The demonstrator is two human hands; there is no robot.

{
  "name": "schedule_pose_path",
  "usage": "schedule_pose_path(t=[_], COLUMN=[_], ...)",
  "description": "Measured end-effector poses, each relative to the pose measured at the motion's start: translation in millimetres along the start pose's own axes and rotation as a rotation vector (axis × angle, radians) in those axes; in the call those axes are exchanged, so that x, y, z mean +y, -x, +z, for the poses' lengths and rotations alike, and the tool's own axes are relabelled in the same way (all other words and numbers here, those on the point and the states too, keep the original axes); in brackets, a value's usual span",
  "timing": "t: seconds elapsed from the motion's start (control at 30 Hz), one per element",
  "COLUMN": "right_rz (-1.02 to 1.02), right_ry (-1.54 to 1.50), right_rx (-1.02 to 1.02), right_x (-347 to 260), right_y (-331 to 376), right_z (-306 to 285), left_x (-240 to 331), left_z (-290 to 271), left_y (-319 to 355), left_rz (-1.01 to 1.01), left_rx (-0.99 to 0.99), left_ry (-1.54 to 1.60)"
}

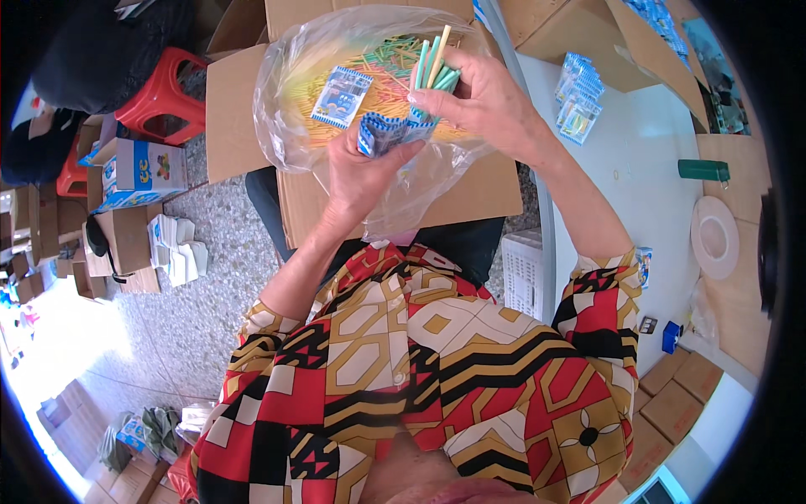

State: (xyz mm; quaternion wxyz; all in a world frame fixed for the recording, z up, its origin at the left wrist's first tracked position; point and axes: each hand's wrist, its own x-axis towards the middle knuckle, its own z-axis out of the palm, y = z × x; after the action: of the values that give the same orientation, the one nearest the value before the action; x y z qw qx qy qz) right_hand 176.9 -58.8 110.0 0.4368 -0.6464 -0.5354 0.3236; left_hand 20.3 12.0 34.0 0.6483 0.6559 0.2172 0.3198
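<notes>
My left hand (361,172) is closed around a small blue printed packet (379,137), holding it over a plastic-lined carton. Just right of it, my right hand (478,97) grips a bunch of thin sticks (432,71), mostly pale green with a yellowish one standing highest. Their lower ends meet the top of the packet; whether they are inside it is hidden by my fingers. Beneath both hands, a clear plastic bag (281,84) lines the carton and holds many loose yellow, green and pink sticks (312,101). Another blue-and-white packet (342,96) lies on top of these sticks.
To the right, several filled packets (579,105) lie on a white table (621,193) beside an open carton (583,38). A green object (703,170) and a round whitish lid-like disc (715,238) are farther right. Red stools (168,97) and boxes (144,176) stand at left.
</notes>
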Motion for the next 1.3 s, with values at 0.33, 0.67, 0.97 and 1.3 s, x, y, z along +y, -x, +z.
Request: schedule_pose_path(t=[0.33, 0.67, 0.97, 1.3], right_rz=[-0.009, -0.089, -0.304, 0.019], right_ry=[0.120, -0.076, 0.139, -0.421], right_rx=[-0.028, -0.024, -0.013, 0.030], right_x=[-8.9, 2.7, 3.9, 36.0], right_y=[7.4, 4.9, 6.4, 26.2], right_z=[-1.6, -2.1, 10.7, 0.2], left_x=[-1.3, 0.3, 3.4, 6.0], left_z=[-2.7, -4.3, -7.4, -7.1], left_y=[-1.5, -5.9, -8.1, -12.9], left_rz=[-0.093, -0.084, -0.137, -0.181], left_rx=[0.005, -0.017, -0.052, -0.083], left_ry=[0.137, 0.269, 0.298, 0.385])
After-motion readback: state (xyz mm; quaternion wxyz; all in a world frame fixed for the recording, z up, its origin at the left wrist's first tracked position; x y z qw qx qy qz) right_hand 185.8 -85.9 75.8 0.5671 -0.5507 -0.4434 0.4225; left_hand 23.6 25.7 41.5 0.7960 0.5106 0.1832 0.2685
